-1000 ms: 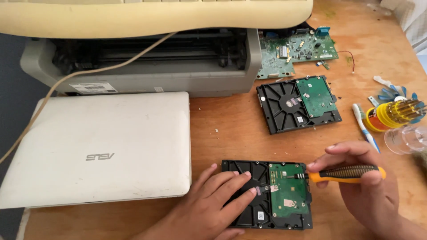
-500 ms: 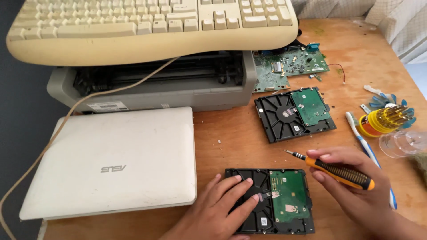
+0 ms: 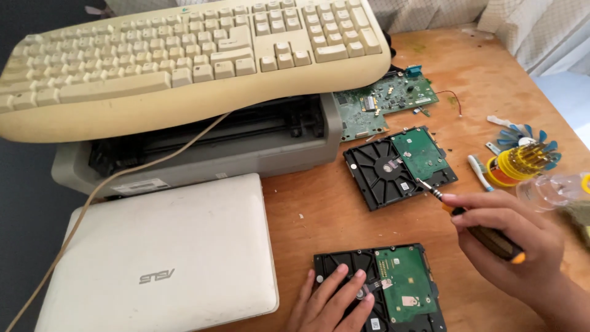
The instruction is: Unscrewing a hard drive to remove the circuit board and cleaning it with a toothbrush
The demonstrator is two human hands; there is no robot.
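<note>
My left hand [image 3: 335, 302] lies flat on the near hard drive [image 3: 402, 289], a black block with a green circuit board facing up, fingers spread over its left half. My right hand [image 3: 507, 243] grips a screwdriver [image 3: 473, 221] with a black and orange handle. Its metal tip points up and left, close to the front right corner of the far hard drive [image 3: 396, 166], which also shows a green board.
A closed white laptop [image 3: 166, 258] lies at the left. Behind it a grey printer [image 3: 203, 147] carries a cream keyboard [image 3: 184, 55]. A loose green circuit board [image 3: 381, 101] lies at the back. A yellow bit holder [image 3: 519, 163], pen [image 3: 478, 172] and clear container [image 3: 553, 187] sit right.
The view has tilted up, showing the whole keyboard. My right hand has swung the screwdriver from over the near drive up toward the far drive. My left hand has stayed on the near drive.
</note>
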